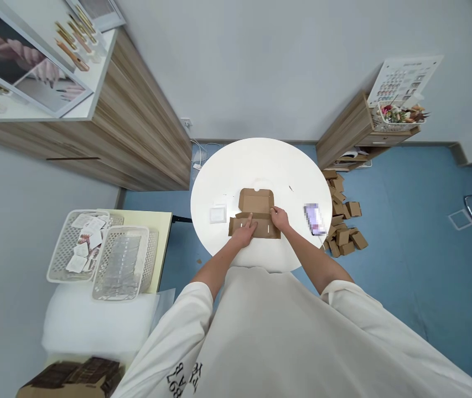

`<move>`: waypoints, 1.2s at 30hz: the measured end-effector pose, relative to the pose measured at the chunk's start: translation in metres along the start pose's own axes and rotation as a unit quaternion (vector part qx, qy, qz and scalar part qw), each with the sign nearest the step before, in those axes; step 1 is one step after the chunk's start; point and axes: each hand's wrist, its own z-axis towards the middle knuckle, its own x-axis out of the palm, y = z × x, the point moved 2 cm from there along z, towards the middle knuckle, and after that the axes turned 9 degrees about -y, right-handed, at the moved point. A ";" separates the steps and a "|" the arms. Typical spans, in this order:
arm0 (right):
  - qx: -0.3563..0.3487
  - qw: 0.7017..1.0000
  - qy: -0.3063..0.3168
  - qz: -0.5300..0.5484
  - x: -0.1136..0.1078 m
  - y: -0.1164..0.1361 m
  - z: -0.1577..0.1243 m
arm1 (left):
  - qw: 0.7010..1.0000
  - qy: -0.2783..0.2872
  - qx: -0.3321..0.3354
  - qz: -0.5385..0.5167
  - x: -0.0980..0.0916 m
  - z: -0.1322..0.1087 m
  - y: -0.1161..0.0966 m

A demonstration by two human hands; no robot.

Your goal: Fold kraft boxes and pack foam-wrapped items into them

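Observation:
A flat brown cardboard box blank [256, 203] lies partly folded on the round white table [260, 160]. My left hand [245, 232] presses on its near left panel, fingers stretched flat. My right hand [279, 217] grips the right side of the cardboard, fingers curled on its edge. A small white square packet [218, 214] lies to the left of the box on the table. A phone [314, 218] rests at the table's right edge.
Several folded brown boxes [343, 221] lie piled on the blue floor right of the table. Two white baskets [103, 254] sit on a low yellow table at the left. Wooden cabinets [136, 127] stand at the back left and back right.

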 end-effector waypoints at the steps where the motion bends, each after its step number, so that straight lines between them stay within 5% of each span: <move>1: 0.015 1.000 -0.002 0.009 -0.001 -0.002 -0.002 | 1.000 0.002 0.000 0.005 -0.001 0.001 -0.001; 5: 0.042 0.999 0.006 0.028 -0.005 -0.007 -0.009 | 1.000 -0.001 0.001 0.006 -0.002 0.004 -0.002; 10: -0.040 0.996 -0.038 -0.069 -0.003 0.001 -0.027 | 1.000 0.000 0.007 0.005 -0.001 0.001 -0.002; 14: -0.109 0.984 0.117 -0.077 0.015 0.013 -0.051 | 1.000 -0.004 0.008 0.003 0.000 0.000 -0.001; 18: -0.108 0.976 0.158 -0.109 0.027 0.016 -0.062 | 1.000 -0.017 0.012 0.004 0.000 -0.003 -0.001; 23: -0.099 0.975 0.156 -0.120 0.031 0.017 -0.062 | 0.990 -0.138 0.017 0.022 -0.005 -0.028 0.001; 27: -0.088 0.973 0.167 -0.130 0.033 0.019 -0.062 | 0.966 -0.230 -0.114 0.020 -0.005 -0.056 0.022; 30: -0.082 0.974 0.169 -0.130 0.034 0.020 -0.063 | 0.955 -0.227 -0.190 0.001 -0.002 -0.063 0.041; 36: -0.066 0.973 0.182 -0.128 0.032 0.025 -0.064 | 0.971 -0.156 -0.170 -0.055 0.004 -0.042 0.052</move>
